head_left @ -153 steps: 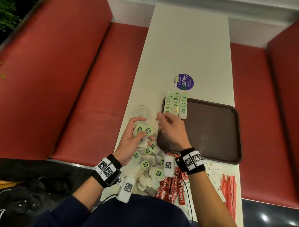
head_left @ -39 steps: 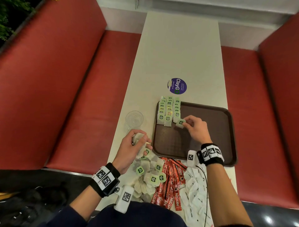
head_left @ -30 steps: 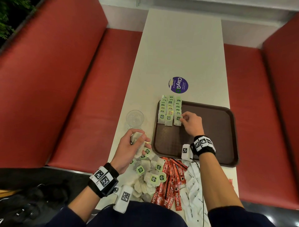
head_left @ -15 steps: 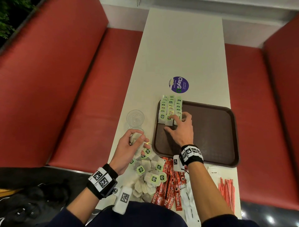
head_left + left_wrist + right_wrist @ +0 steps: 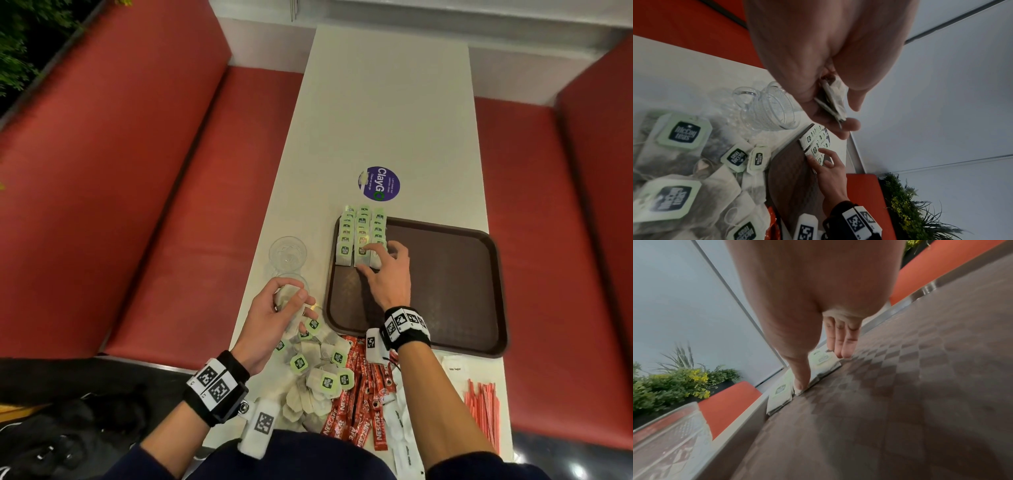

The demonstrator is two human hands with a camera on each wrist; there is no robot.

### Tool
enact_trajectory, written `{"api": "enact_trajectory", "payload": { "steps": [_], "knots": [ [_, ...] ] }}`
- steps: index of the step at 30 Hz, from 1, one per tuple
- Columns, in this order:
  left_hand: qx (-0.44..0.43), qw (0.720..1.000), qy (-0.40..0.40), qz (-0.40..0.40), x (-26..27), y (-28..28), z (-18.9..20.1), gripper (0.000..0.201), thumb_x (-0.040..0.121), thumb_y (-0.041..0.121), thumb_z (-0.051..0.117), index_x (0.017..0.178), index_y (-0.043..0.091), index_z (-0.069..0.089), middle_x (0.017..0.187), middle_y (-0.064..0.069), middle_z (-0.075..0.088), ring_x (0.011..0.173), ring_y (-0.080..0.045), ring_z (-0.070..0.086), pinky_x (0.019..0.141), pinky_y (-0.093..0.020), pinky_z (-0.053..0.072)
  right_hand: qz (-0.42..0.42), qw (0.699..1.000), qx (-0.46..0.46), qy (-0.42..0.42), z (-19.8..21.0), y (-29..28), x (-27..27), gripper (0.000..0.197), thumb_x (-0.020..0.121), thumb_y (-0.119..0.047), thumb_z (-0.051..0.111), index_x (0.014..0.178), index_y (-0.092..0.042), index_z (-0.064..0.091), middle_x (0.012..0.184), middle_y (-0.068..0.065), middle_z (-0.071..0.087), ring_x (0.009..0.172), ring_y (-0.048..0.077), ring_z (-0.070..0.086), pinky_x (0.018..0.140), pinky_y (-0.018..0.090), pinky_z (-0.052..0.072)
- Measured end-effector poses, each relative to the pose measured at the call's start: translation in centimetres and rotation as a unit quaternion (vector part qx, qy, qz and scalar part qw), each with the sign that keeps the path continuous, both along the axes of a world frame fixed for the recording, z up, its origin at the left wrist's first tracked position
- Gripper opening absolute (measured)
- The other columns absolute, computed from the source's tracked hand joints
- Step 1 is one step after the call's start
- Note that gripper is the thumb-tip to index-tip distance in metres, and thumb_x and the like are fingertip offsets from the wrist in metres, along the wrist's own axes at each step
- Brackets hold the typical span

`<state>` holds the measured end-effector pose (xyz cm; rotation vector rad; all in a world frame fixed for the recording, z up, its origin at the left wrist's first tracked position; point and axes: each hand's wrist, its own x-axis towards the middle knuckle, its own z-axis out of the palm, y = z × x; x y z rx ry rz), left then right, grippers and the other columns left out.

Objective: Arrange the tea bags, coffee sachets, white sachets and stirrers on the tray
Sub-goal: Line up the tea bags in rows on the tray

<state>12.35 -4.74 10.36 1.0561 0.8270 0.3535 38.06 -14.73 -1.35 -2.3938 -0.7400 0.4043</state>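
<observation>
A brown tray (image 5: 455,281) lies on the white table, with three rows of green-tagged tea bags (image 5: 361,233) lined up at its far left corner. My right hand (image 5: 383,263) rests on the near end of those rows with straight fingers and the thumb against the bags' edge (image 5: 803,386). My left hand (image 5: 284,305) hovers left of the tray and grips a small stack of tea bags (image 5: 830,97). Beneath it lies a loose heap of tea bags (image 5: 318,373), beside red coffee sachets (image 5: 359,411), white sachets (image 5: 404,435) and red stirrers (image 5: 483,411).
Two clear glass cups (image 5: 287,253) stand left of the tray, close to my left hand. A purple round sticker (image 5: 379,183) sits beyond the tray. Red bench seats flank the table on both sides.
My right hand laid a tea bag at the near end of the right row, then slid left and now lies flat on the row ends. My left hand stayed in place with its stack.
</observation>
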Motion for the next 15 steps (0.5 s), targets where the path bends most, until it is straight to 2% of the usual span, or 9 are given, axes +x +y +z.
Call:
{"api": "enact_trajectory", "payload": {
  "steps": [4,8,10,13,15],
  "knots": [
    [-0.007,1.000,-0.002,0.001,0.2,0.1,-0.1,0.031,0.104,0.020,0.068,0.127,0.003,0.057,0.110,-0.026,0.074,0.090,-0.037,0.074,0.060,-0.032,0.057,-0.019,0.999,0.010,0.033,0.6,0.1,0.1,0.039,0.094,-0.029,0.086,0.129,-0.032,0.069,0.154,0.010,0.047,0.145,0.032,0.046,0.112,0.040,0.043],
    [-0.040,0.999,-0.014,0.001,0.3,0.1,-0.3,0.030,0.107,0.014,0.063,0.133,0.003,0.054,0.115,-0.030,0.073,0.094,-0.038,0.074,0.067,-0.035,0.060,-0.018,0.999,0.015,0.046,1.1,0.0,0.3,0.043,0.092,-0.029,0.087,0.131,-0.031,0.068,0.153,0.011,0.050,0.145,0.033,0.045,0.117,0.047,0.045],
    [-0.072,0.997,-0.025,-0.008,0.2,0.3,-0.3,0.027,0.111,0.006,0.054,0.138,0.005,0.052,0.118,-0.030,0.073,0.099,-0.039,0.074,0.072,-0.038,0.061,-0.019,0.999,0.028,0.033,2.2,-0.1,0.2,0.046,0.092,-0.033,0.086,0.134,-0.032,0.067,0.153,0.009,0.051,0.144,0.031,0.045,0.115,0.047,0.047],
    [-0.083,0.995,-0.038,-0.033,0.0,0.5,-0.2,0.040,0.109,-0.007,0.037,0.145,0.008,0.047,0.121,-0.029,0.073,0.105,-0.041,0.073,0.081,-0.041,0.063,-0.010,0.996,0.086,0.012,5.7,-0.1,-1.5,0.033,0.096,-0.041,0.080,0.127,-0.034,0.070,0.142,-0.001,0.062,0.131,0.018,0.057,0.105,0.032,0.046],
    [-0.080,0.994,-0.047,-0.049,0.1,0.3,0.1,0.043,0.111,-0.009,0.035,0.148,0.011,0.044,0.123,-0.030,0.073,0.109,-0.042,0.073,0.087,-0.042,0.064,0.025,0.990,0.124,0.064,9.0,-0.2,-3.6,0.016,0.100,-0.043,0.076,0.114,-0.035,0.075,0.123,-0.012,0.072,0.109,0.003,0.068,0.095,0.026,0.055]
  ]
}}
